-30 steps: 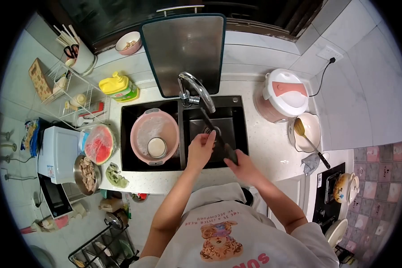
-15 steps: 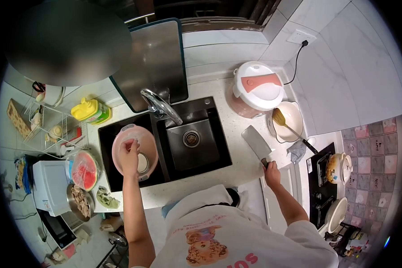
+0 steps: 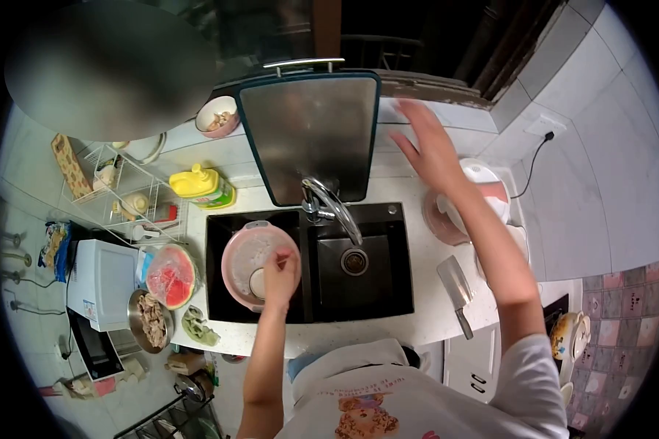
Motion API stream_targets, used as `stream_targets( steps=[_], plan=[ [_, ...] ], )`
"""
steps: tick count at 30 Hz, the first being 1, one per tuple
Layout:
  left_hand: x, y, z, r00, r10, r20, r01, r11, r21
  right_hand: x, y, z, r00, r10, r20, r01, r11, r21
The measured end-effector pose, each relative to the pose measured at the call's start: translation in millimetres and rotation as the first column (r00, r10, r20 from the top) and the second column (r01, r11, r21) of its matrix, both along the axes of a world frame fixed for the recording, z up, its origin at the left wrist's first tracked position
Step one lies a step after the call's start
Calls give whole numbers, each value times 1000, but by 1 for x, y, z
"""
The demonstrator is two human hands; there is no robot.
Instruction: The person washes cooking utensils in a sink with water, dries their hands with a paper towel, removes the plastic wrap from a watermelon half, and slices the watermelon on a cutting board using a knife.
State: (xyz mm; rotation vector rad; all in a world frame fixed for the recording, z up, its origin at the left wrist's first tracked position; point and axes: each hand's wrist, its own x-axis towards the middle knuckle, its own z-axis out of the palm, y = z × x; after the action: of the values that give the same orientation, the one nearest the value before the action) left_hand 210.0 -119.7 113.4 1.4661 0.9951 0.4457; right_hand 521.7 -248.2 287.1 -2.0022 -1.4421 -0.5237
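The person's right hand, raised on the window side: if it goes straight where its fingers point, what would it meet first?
Probably the white marble-patterned ledge below the dark brown window frame, though the blurred right hand's depth is unclear.

I can see the right arm (image 3: pixel 499 252) stretched well forward, the right hand (image 3: pixel 436 157) with fingers spread (blurred at the tips). The left hand (image 3: pixel 281 274) reaches less far, its fingers curled inward.
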Motion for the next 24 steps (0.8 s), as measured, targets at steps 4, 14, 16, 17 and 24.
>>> stream_targets(
  steps=[4, 14, 16, 17, 24],
  plan=[
    [-20, -10, -24, 1000, 9, 1, -9, 998, 59, 50, 158, 22, 968, 28, 251, -4, 996, -93],
    [-81, -21, -72, 994, 39, -103, -52, 990, -127, 38, 174, 26, 962, -101, 254, 185, 925, -331],
    [-83, -19, -69, 997, -10, -79, 1, 994, -113, 29, 147, 42, 953, -107, 284, 202, 922, -330],
    [-82, -21, -67, 997, -37, -65, 30, 993, -110, 26, 133, 51, 947, -110, 301, 213, 918, -333],
    [-73, -29, -80, 982, -187, 19, 188, 967, -170, -20, 31, 166, 878, -236, 416, 323, 935, -150]
  ],
)
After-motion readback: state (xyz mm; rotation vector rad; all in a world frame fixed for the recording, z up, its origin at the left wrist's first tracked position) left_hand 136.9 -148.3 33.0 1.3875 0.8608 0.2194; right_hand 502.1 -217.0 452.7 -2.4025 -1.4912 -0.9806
